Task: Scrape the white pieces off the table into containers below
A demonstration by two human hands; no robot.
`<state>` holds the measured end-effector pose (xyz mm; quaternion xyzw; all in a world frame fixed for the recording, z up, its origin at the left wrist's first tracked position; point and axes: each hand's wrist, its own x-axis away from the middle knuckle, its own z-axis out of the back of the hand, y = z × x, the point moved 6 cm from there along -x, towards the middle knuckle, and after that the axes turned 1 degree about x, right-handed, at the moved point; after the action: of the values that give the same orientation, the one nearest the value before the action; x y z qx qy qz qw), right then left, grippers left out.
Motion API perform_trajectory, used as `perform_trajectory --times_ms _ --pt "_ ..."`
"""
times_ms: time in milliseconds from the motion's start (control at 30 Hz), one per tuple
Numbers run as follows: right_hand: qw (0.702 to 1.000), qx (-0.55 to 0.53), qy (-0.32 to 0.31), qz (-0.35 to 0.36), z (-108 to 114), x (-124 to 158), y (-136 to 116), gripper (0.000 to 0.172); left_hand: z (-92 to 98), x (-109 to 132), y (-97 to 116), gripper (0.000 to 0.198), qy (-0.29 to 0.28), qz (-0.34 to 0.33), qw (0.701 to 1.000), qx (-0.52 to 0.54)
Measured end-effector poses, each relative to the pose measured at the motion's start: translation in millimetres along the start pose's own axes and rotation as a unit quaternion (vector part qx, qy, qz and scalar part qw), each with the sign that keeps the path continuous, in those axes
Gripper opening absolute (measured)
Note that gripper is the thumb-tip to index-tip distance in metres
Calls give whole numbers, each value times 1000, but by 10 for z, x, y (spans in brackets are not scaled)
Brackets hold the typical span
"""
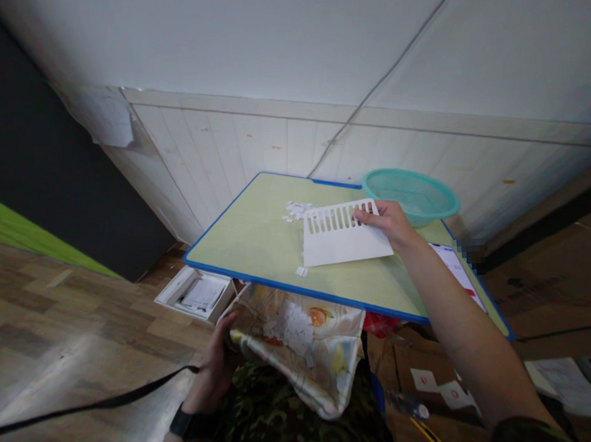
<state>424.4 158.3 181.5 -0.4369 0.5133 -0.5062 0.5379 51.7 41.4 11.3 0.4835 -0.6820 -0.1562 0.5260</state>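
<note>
My right hand (390, 223) grips the right end of a white flat sheet (344, 243) with a row of slots along its upper edge. The sheet is above the pale green table (240, 228), whose edge is blue. Just behind the sheet lies a small heap of white paper scraps (297, 209), and one scrap (301, 271) sits by its lower left corner. Down at my lap, my left hand (222, 355) holds the left rim of a fruit-print tray (339, 325). White paper bits (292, 326) are piled inside that tray, under the table's near edge.
A turquoise basin (414, 190) stands at the table's back right, and a phone (456, 274) lies on the right side. Left of the tray is an open white box (200, 293) with papers. A bottle (409, 406) and yellow cutter (429, 434) are at lower right.
</note>
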Motion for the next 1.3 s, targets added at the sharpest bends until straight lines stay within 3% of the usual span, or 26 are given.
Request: perform_trajectory --times_ms 233,567,1100,1300 --pt "999 2 -31 -31 -73 19 46 42 20 -38 -17 42 -3 -4 1000 3" --pt "993 64 71 64 295 -7 -137 35 -5 -5 -17 43 -19 14 1000 1" --pt "999 35 -7 6 -38 36 -33 40 10 -26 -23 42 -8 1 1000 -17" --pt "999 29 19 25 -11 19 -40 39 25 -38 -17 42 -10 -13 1000 -14"
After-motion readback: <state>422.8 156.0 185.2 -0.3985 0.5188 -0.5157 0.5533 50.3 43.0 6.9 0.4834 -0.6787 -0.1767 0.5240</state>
